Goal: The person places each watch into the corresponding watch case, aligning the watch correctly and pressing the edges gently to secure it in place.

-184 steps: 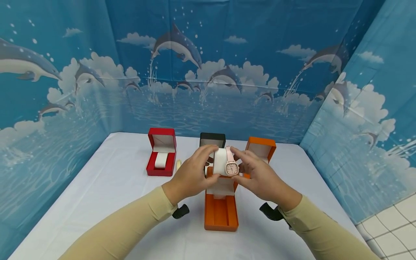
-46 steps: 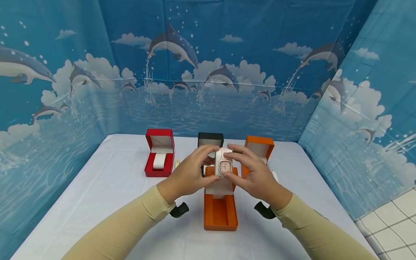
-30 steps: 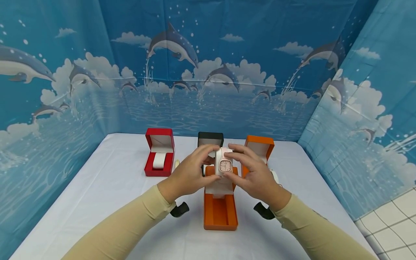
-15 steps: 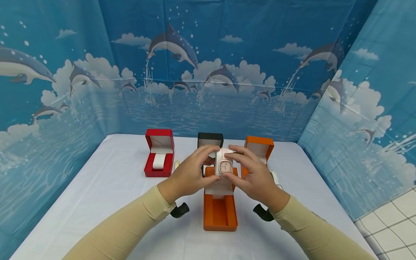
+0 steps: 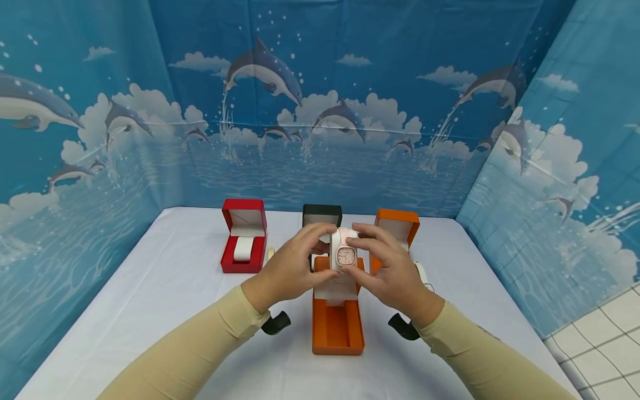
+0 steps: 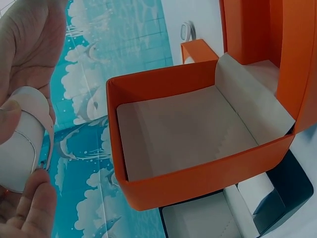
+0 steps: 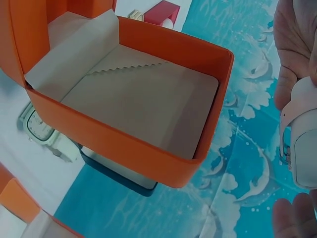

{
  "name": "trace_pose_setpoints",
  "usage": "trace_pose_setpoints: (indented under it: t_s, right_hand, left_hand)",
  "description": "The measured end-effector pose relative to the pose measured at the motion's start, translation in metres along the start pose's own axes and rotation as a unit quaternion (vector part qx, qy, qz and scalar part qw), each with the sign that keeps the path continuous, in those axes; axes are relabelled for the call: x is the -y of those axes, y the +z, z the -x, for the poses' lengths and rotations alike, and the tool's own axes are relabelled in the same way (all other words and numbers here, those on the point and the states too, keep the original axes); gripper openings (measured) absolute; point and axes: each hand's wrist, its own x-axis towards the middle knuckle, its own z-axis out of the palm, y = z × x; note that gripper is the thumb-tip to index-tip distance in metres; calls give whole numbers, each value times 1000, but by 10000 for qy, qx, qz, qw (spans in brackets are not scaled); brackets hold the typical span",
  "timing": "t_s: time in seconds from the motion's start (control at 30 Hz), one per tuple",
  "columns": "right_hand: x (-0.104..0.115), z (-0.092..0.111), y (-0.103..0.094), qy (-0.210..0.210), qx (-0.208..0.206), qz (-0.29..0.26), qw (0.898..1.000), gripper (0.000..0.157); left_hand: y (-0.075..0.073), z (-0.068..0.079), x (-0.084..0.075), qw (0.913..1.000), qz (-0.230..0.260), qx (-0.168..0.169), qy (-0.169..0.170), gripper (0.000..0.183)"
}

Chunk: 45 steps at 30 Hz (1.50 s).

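A pink-strapped wristwatch (image 5: 346, 255) with a squarish rose-gold case sits against a white watch cushion (image 5: 334, 253), raised above the front orange box. My left hand (image 5: 292, 266) holds the cushion's left side between fingers and thumb. From the right, my right hand (image 5: 392, 272) pinches the watch and cushion, a finger on the strap and the thumb by the case. In the right wrist view the strap (image 7: 300, 105) curves over the cushion, its buckle at the side. Below the hands, the front orange box (image 5: 338, 351) stands with its lid up and a bare orange inside.
Behind stand an open red box (image 5: 243, 204) with a white cushion (image 5: 243, 248), an open dark box (image 5: 322, 210) partly hidden, and another open orange box (image 5: 398, 214). A gold-toned watch (image 7: 136, 15) and a pale green watch (image 7: 38, 125) lie on the white cloth.
Several seconds ago the watch hung at the cushion's right side; now it lies over the cushion's front. My right hand has shifted left with it. Over the last second the hands barely move.
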Motion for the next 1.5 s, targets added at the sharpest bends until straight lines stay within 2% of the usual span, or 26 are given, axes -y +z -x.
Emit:
trace_pose_setpoints:
  t_s: [0.43,0.7,1.03,1.5]
  right_hand:
    - [-2,2,3,21,-97,-18,9999,47]
    - [-3,3,-4,333,409,-332,9981,52]
    - [-5,4,-11,285,1109,-422,9925,87]
    - [0,7,-9,358,1185,-406,9915,82]
  left_hand:
    - [1,-1,1,9999,140,51,-33,77]
    - [0,1,1,9997,138,210,-63,77]
    - [-2,3,0,9985,398,370,-13,79]
    - [-1,8,-2,9984,371,411,89,79]
